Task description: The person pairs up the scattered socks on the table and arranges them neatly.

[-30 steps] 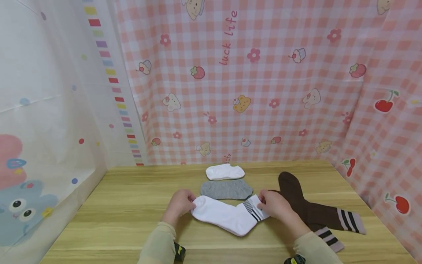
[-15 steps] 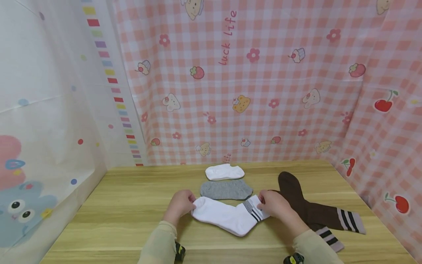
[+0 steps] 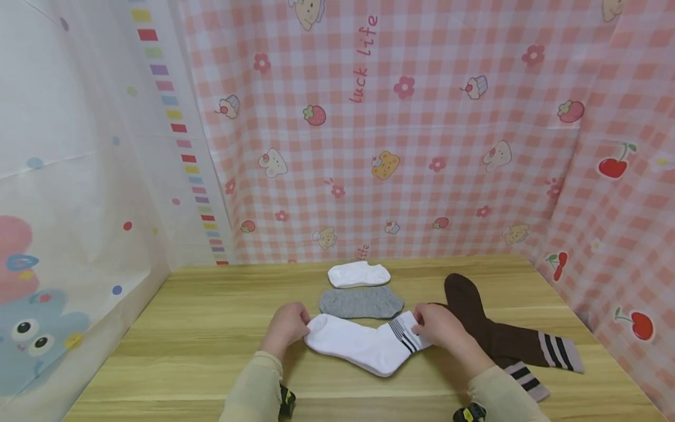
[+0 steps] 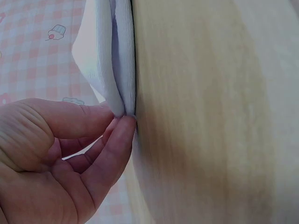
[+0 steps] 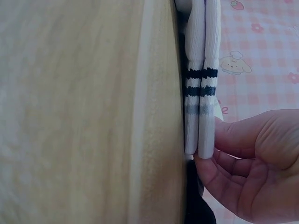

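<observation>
Both hands are at work on the white socks point(image 3: 350, 344), a pair laid one on top of the other near the middle of the table point(image 3: 211, 346), toes out to the left, heels towards the person, striped cuffs angling up to the right. Here's the left hand point(image 3: 288, 326), pinching the toe end between thumb and fingertips, and the left wrist view shows two layers meeting right at that grip. Over on the other side, the right hand point(image 3: 442, 326) pinches the cuff end, thumb against the knit, with the dark bands of both socks lined up beside it in the right wrist view. Just beyond the pair lies a grey sock point(image 3: 361, 302), flat and running crosswise, and behind that a short white sock point(image 3: 360, 275), closest to the back edge. Off to the right, close by that right hand, the brown socks point(image 3: 519, 344) lie across each other, their pale cuffs banded in black. Light sleeves point(image 3: 253, 384) come in from the near side, and at the back hangs a pink checked cloth point(image 3: 422, 132) with cupcakes and strawberries, meeting a white cloth point(image 3: 79, 129) on the left.
</observation>
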Motion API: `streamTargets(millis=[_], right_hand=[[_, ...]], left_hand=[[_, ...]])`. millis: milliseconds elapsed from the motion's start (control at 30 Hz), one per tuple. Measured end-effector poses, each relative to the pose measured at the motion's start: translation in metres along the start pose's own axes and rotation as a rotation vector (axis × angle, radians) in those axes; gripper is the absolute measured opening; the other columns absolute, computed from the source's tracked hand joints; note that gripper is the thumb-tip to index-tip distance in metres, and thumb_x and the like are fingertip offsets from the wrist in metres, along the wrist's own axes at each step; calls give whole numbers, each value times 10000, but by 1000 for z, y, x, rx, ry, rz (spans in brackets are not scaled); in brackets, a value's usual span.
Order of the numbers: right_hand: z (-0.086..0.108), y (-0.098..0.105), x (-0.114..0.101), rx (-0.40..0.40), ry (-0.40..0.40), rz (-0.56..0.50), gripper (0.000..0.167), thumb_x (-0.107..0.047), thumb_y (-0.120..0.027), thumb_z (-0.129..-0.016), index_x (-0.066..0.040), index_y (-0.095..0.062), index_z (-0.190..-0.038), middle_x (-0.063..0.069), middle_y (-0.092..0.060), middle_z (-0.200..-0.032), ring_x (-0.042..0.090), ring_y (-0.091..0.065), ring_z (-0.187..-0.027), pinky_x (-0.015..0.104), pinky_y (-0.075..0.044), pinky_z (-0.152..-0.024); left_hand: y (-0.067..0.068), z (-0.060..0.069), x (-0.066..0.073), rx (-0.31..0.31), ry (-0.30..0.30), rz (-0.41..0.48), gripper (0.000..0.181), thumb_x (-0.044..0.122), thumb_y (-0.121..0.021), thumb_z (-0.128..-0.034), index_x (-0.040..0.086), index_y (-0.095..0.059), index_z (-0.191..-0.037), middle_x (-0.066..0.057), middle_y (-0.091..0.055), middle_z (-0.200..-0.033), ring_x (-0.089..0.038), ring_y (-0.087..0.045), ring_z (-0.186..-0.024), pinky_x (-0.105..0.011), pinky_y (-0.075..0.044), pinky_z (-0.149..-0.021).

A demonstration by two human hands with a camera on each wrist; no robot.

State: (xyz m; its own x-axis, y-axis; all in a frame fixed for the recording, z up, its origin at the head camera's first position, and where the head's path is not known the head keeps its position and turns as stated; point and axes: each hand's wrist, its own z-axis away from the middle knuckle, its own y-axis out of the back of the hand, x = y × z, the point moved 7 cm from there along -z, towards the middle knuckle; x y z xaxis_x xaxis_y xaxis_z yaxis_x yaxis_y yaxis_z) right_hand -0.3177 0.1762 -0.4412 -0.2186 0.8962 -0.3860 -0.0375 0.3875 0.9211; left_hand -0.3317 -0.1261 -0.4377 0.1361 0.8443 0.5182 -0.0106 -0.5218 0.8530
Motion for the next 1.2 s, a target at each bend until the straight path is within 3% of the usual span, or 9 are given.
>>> streamTargets(millis=[200,400,700,1033,1200], right_hand=[[2,1,0,3,1,-8,229,-65,-776,-822,-93,-553,-776,-13,-524,-699,156,-473,-661,333,-418,-622],[5,4,3,-6,-12,-38,126,-20,-728,-827,-78,-618,-848,-13,-564,-745,149,-498,-695,343,-450,-653],[15,19,2,15,-14,-84,80,-32,-691,-857,-86,-651,-900,-18,-590,-787,143,-514,-720,336,-451,-664],[22,34,5,67,11,-117,84,-149,-720,-897,-95,-684,-951,-32,-639,-835,126,-552,-767,369,-474,-716],[26,39,8,98,20,-129,72,-164,-710,-911,-107,-689,-950,-41,-646,-835,126,-582,-784,384,-488,-740]], left_hand=[[-1,1,-2,-20,5,37,169,-74,-745,-685,20,-625,-759,-40,-572,-717,-210,-530,-688,-341,-483,-660],[-1,1,-3,-38,-1,65,178,-115,-685,-672,15,-649,-790,-39,-588,-728,-199,-539,-691,-330,-491,-647],[6,-1,0,30,-51,41,96,-23,-660,-797,10,-683,-884,-51,-616,-780,-212,-580,-748,-398,-514,-742],[12,2,24,46,-19,43,205,43,-634,-879,1,-699,-1069,-90,-678,-923,-256,-624,-857,-438,-523,-771],[15,5,38,104,-62,-14,243,94,-661,-875,14,-705,-1100,-104,-692,-955,-284,-646,-901,-453,-523,-786]])
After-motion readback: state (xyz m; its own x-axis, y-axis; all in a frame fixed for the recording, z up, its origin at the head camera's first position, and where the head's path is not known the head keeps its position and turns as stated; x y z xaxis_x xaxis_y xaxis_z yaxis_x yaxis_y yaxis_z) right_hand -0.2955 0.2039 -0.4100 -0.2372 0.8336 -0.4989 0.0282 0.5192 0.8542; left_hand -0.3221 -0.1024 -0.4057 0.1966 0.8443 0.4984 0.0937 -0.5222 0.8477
